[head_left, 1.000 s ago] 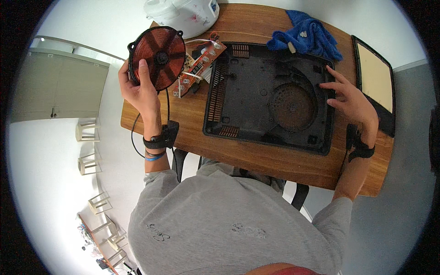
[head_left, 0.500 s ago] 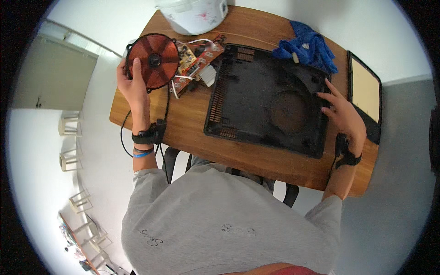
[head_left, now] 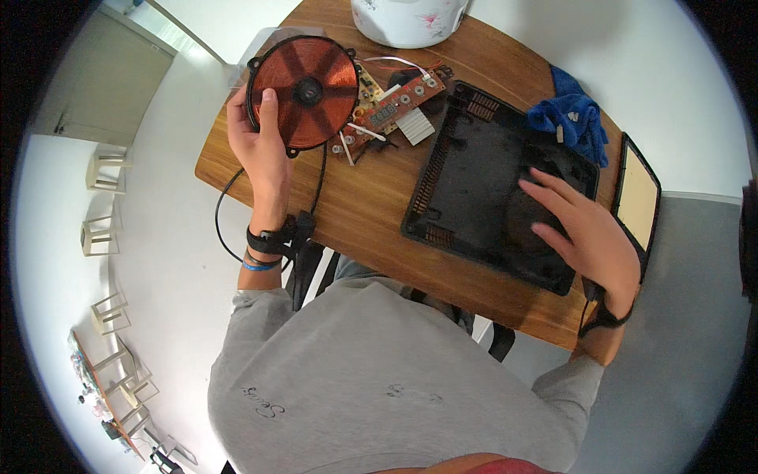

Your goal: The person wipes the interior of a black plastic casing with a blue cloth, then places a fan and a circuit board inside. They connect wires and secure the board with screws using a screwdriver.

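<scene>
My left hand (head_left: 260, 150) grips a round copper-coloured coil disc (head_left: 304, 91) at its lower left edge, thumb laid across its face, over the far left corner of the wooden table (head_left: 371, 205). My right hand (head_left: 584, 233) lies flat with fingers spread on the black plastic base shell (head_left: 474, 189) of a cooker, covering its right part. Between disc and shell lies a brown circuit board (head_left: 391, 110) with wires and a small white finned part (head_left: 416, 126).
A white pot with a flower print (head_left: 407, 17) stands at the far table edge. A blue cloth (head_left: 570, 114) lies beyond the shell, and a black-framed glass panel (head_left: 638, 201) sits at the right edge. A black cable (head_left: 225, 229) hangs off the left side.
My right hand slid leftward from the shell's right edge onto its middle. My left hand still holds the coil disc at the far left; the view has shifted.
</scene>
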The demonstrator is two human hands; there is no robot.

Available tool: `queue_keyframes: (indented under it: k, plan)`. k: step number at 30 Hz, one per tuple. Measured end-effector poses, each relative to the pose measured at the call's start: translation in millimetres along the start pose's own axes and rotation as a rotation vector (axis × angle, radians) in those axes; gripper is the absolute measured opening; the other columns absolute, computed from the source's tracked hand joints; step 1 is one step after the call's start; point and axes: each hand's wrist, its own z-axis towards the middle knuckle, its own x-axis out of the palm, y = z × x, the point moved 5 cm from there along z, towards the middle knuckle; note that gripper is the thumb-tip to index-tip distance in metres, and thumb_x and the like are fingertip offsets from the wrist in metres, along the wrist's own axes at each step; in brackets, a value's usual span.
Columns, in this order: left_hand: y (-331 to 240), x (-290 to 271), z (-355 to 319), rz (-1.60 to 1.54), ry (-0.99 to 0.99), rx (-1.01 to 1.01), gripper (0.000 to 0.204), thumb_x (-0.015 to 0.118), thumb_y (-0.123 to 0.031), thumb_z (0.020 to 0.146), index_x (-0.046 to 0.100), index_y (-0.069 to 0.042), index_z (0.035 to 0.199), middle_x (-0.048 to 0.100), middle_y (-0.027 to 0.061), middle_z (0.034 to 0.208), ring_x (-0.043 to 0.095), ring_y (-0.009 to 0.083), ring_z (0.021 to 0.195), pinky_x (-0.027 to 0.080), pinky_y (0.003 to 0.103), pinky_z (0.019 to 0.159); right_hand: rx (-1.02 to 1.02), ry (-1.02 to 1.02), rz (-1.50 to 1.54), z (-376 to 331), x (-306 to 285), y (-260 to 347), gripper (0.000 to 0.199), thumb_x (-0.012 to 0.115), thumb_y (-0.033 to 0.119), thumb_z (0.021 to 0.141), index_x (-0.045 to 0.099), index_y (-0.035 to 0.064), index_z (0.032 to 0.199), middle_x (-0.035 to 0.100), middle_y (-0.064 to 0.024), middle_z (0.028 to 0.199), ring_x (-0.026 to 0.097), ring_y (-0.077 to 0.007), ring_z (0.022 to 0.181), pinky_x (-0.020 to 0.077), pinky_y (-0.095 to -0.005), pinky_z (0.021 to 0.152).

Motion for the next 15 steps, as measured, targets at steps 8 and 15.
queue_keyframes:
  k: [8,15]
  plan:
    - [-32,8,-19,0.065,0.053,0.077,0.030,0.075,-0.010,0.113,0.065,0.000,0.139,0.072,0.0032,0.122,0.065,0.0086,0.110,0.054,0.027,0.100,-0.343,-0.213,-0.011,156,11,24,0.070,0.080,0.019,0.106,0.052,0.0234,0.170,0.037,-0.0176,0.184,0.050,-0.0426,0.160,0.0526,-0.0487,0.125]
    - [-39,8,-17,0.035,0.121,0.078,0.032,0.075,-0.010,0.113,0.063,0.000,0.141,0.072,0.0035,0.126,0.064,0.0082,0.110,0.053,0.027,0.101,-0.575,-0.159,-0.170,252,39,23,0.070,0.088,0.017,0.096,0.060,0.0260,0.160,0.058,-0.0198,0.160,0.063,-0.0467,0.142,0.0565,-0.0546,0.116]
